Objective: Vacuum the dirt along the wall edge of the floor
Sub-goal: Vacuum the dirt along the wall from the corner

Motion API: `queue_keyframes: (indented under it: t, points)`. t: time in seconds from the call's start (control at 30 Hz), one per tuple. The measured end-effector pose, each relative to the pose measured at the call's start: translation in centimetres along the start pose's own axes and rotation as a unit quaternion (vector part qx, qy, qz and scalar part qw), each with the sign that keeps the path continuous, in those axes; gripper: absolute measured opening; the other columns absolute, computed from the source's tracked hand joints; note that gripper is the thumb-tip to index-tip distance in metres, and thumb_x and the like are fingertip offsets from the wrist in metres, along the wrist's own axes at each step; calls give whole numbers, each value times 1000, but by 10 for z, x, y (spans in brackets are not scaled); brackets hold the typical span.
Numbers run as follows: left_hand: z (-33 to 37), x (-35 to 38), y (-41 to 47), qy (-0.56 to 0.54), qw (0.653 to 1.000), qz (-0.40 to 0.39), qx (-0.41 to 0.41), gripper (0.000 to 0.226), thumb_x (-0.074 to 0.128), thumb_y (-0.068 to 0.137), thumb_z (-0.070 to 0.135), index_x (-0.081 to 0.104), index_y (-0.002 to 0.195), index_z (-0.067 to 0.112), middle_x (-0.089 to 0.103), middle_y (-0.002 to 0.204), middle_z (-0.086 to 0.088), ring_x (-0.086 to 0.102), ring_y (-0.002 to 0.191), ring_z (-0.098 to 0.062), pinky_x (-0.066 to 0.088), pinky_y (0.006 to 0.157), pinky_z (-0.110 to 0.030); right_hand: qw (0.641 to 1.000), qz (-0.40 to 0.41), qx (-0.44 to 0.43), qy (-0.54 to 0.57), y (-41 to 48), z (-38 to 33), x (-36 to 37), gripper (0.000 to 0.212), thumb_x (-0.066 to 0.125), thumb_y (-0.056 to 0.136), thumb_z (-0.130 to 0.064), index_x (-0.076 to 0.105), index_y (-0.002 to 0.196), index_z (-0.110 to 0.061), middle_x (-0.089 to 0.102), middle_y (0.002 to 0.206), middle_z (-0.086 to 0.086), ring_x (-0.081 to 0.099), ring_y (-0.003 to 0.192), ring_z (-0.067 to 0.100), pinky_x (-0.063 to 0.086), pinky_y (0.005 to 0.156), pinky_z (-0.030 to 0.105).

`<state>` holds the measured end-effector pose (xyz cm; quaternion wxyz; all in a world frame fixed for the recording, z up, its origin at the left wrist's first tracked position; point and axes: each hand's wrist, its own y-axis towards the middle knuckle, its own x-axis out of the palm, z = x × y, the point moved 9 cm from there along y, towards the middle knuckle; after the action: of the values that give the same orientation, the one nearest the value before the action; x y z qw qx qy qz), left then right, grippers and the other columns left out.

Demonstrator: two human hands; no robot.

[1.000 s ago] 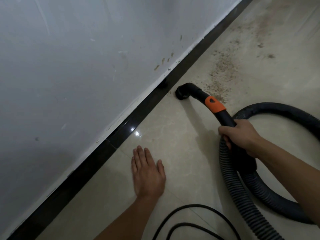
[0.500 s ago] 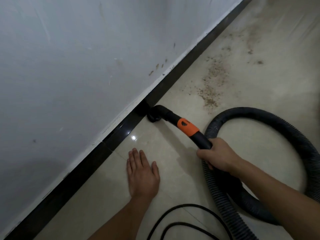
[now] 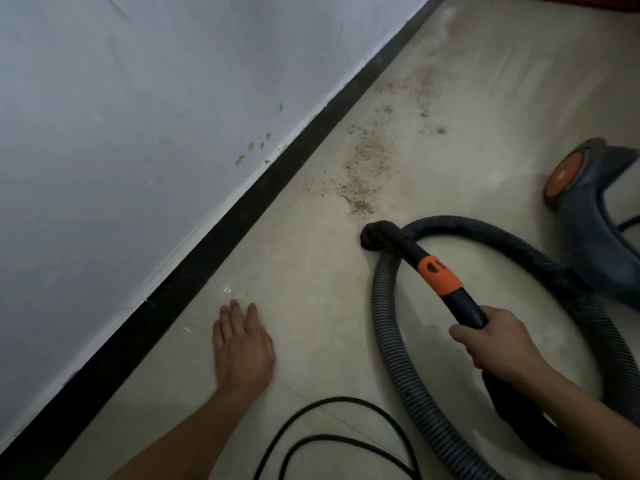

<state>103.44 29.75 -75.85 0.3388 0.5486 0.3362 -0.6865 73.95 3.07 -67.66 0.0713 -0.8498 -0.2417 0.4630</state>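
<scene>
Fingers (image 3: 462, 336) of the right hand (image 3: 502, 348) are curled round the black wand (image 3: 467, 310), which is gripped just below its orange collar (image 3: 440, 275). Left hand (image 3: 242, 348) is laid palm-down on the floor (image 3: 311, 278) at 7 o'clock in the frame, near the skirting (image 3: 221, 230). Its fingers (image 3: 235, 315) are straight and close together, and nothing is held.

Nozzle (image 3: 372, 237): bent end of the wand, at 11 o'clock from the right hand, lowered to the floor. Actual contact with the tile cannot be told. It is well apart from the skirting.

Dirt (image 3: 360, 178): brown granular scatter at 12 o'clock from the nozzle, with the nearest grains just beyond the nozzle. The trail is thinned out toward 1 o'clock. A strip of bare tile is seen between the dirt and the skirting.

Hose (image 3: 388, 341): ribbed and grey, looped round the wand and passed beside the nozzle.

Vacuum (image 3: 595, 220): dark body with an orange round part, at 3 o'clock, cut off by the frame edge.

Cable (image 3: 346, 441): black, looped on the floor at 6 o'clock, between the two forearms.

Wall (image 3: 138, 116): white and scuffed, with small brown marks noted just above the skirting.
</scene>
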Motion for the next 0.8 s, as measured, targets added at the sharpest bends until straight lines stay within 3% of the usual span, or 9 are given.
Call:
queue_keyframes:
  t: [0.23, 0.33, 0.5, 0.67, 0.8]
  points:
    - [53, -8, 67, -39, 998, -6, 47, 59, 42, 99, 26, 23, 151, 7, 20, 159, -18, 14, 147, -31, 11, 120, -39, 997, 31, 42, 57, 11, 33, -6, 14, 74, 72, -21, 63, 73, -14, 62, 47, 6, 61, 40, 22, 53, 50, 42]
    - [78, -5, 98, -41, 998, -1, 52, 58, 41, 99, 26, 24, 150, 6, 18, 159, -19, 13, 147, -32, 11, 120, -40, 990, 50, 71, 112, 27, 45, -20, 14, 73, 76, -15, 62, 74, -6, 59, 44, 6, 55, 35, 18, 49, 43, 33]
    - [106, 6, 148, -74, 997, 16, -4, 54, 41, 98, 26, 30, 145, 0, 21, 156, -23, 16, 145, -35, 12, 119, -42, 982, -69, 42, 173, 39, 25, 13, 16, 70, 77, -9, 56, 71, -4, 55, 47, 11, 52, 38, 24, 43, 39, 30]
    - [111, 15, 158, -75, 994, 64, -48, 53, 39, 98, 26, 35, 143, -3, 26, 155, -24, 18, 146, -36, 10, 121, -44, 971, -11, 63, 229, 59, 8, 12, 13, 68, 80, -7, 57, 74, -1, 54, 48, 9, 50, 40, 23, 44, 42, 31]
    - [111, 16, 156, -68, 994, 75, -49, 52, 41, 96, 25, 40, 140, -4, 32, 152, -26, 24, 143, -38, 14, 119, -46, 968, -103, 58, 223, 47, -8, 43, 16, 67, 77, -5, 53, 69, -7, 53, 48, 9, 50, 41, 21, 42, 42, 33]
